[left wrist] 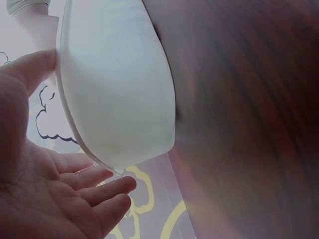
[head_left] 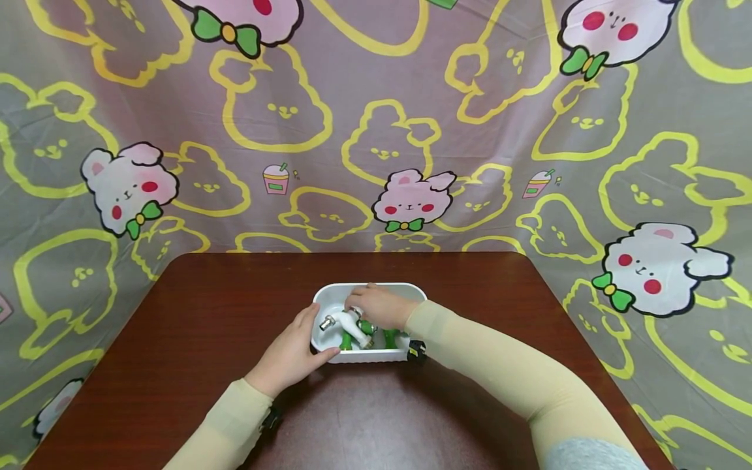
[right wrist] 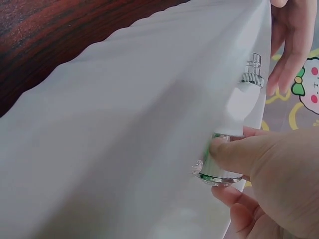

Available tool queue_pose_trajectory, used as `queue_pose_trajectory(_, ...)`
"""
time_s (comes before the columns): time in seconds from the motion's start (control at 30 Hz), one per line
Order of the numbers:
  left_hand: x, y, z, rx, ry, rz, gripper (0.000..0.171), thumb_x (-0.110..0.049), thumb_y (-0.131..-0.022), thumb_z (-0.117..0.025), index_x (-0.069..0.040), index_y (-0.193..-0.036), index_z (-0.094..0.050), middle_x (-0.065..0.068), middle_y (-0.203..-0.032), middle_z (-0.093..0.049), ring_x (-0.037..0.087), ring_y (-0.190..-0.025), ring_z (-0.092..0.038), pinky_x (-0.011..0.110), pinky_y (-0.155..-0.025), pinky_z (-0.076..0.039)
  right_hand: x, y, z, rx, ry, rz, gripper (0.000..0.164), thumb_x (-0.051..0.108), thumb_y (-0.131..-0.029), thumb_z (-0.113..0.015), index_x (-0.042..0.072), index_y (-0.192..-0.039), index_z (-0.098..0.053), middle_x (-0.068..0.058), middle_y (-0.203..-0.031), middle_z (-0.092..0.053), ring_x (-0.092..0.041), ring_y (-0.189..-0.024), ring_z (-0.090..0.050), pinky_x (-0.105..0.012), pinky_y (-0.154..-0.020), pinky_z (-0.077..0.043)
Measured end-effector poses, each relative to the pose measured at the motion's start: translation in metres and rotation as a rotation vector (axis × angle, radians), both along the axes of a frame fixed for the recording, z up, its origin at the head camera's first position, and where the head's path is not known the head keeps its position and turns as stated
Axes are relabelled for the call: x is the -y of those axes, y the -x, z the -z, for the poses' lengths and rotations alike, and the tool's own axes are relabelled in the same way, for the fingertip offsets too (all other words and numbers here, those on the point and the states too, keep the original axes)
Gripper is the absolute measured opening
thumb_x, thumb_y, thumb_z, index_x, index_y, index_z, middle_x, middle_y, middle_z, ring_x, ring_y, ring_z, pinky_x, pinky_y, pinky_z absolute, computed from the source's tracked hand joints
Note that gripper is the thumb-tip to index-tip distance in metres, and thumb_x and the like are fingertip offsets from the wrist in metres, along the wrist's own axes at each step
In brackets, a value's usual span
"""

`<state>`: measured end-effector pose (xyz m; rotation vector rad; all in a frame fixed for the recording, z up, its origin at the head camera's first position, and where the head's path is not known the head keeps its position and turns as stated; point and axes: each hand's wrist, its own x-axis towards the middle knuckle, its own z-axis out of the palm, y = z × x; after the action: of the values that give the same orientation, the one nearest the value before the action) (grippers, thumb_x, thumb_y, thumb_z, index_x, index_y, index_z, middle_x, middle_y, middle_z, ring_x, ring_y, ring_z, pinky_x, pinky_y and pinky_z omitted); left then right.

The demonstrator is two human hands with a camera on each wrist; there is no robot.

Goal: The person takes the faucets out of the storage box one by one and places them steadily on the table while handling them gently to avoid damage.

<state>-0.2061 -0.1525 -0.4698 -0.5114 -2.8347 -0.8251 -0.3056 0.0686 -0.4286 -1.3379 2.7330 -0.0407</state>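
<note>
A white plastic basin [head_left: 376, 356] stands on the table with taps inside it. My right hand [head_left: 380, 307] reaches into the basin and pinches a white tap [head_left: 346, 322]. In the right wrist view the thumb and fingers are around the green-and-chrome part of this tap [right wrist: 241, 104], whose chrome spout points away. My left hand [head_left: 289, 356] touches the basin's left side, fingers fairly straight and thumb at the near rim. The left wrist view shows the basin's outer wall [left wrist: 117, 84] beside the spread thumb and fingers. Green pieces [head_left: 390, 337] lie partly hidden in the basin.
The basin sits toward the far part of a dark reddish-brown wooden table [head_left: 235, 313]. A patterned cloth curtain [head_left: 329, 163] with bunny and bear figures hangs behind and on both sides. Black straps [head_left: 417, 350] circle the wrists.
</note>
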Motion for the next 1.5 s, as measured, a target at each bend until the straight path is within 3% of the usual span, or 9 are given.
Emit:
queue_pose_trajectory(0.27,-0.001,0.0,-0.002,0.005,0.011,-0.001,0.099,-0.042,-0.088,-0.082,0.011,-0.155,-0.032,0.03,-0.157,-0.041,0.042,-0.139,-0.051,0.052,-0.11,-0.047,-0.003,0.0,0.0,0.05,-0.007,0.032,0.041,-0.003,-0.1,-0.059,0.021,-0.132,-0.065,-0.001,-0.141,-0.06,-0.026,-0.13,-0.055,-0.036,-0.114,-0.044)
queue_pose_trajectory(0.5,-0.001,0.0,-0.002,0.002,0.013,0.003,0.098,-0.042,-0.088,-0.082,0.011,-0.155,-0.033,0.03,-0.157,-0.04,0.042,-0.14,-0.049,0.052,-0.111,-0.047,-0.004,0.002,-0.001,0.114,0.011,0.08,0.042,0.0,-0.102,-0.056,0.018,-0.14,-0.06,0.0,-0.145,-0.059,-0.024,-0.136,-0.053,-0.035,-0.116,-0.043)
queue_pose_trajectory(0.67,-0.001,-0.001,-0.001,-0.006,0.013,0.003,0.099,-0.043,-0.088,-0.082,0.011,-0.155,-0.033,0.031,-0.157,-0.04,0.042,-0.141,-0.049,0.052,-0.111,-0.046,-0.004,0.003,-0.002,0.13,0.006,0.095,0.039,0.006,-0.103,-0.06,0.018,-0.139,-0.061,0.001,-0.144,-0.06,-0.023,-0.136,-0.053,-0.035,-0.115,-0.043)
queue_pose_trajectory(1.03,-0.002,-0.002,-0.001,-0.016,0.003,-0.003,0.098,-0.041,-0.087,-0.083,0.012,-0.153,-0.034,0.031,-0.156,-0.041,0.043,-0.139,-0.05,0.053,-0.11,-0.047,-0.006,0.0,-0.011,0.018,-0.077,0.018,0.032,0.014,-0.102,-0.065,0.02,-0.133,-0.064,0.003,-0.137,-0.066,-0.019,-0.125,-0.062,-0.041,-0.115,-0.043)
queue_pose_trajectory(1.5,-0.001,-0.001,0.0,-0.009,-0.001,-0.003,0.099,-0.042,-0.087,-0.083,0.012,-0.154,-0.034,0.03,-0.157,-0.04,0.042,-0.14,-0.049,0.052,-0.11,-0.047,-0.009,0.001,-0.017,0.079,-0.096,0.012,0.033,0.013,-0.102,-0.064,0.019,-0.135,-0.062,0.004,-0.134,-0.063,-0.012,-0.115,-0.063,-0.033,-0.108,-0.049)
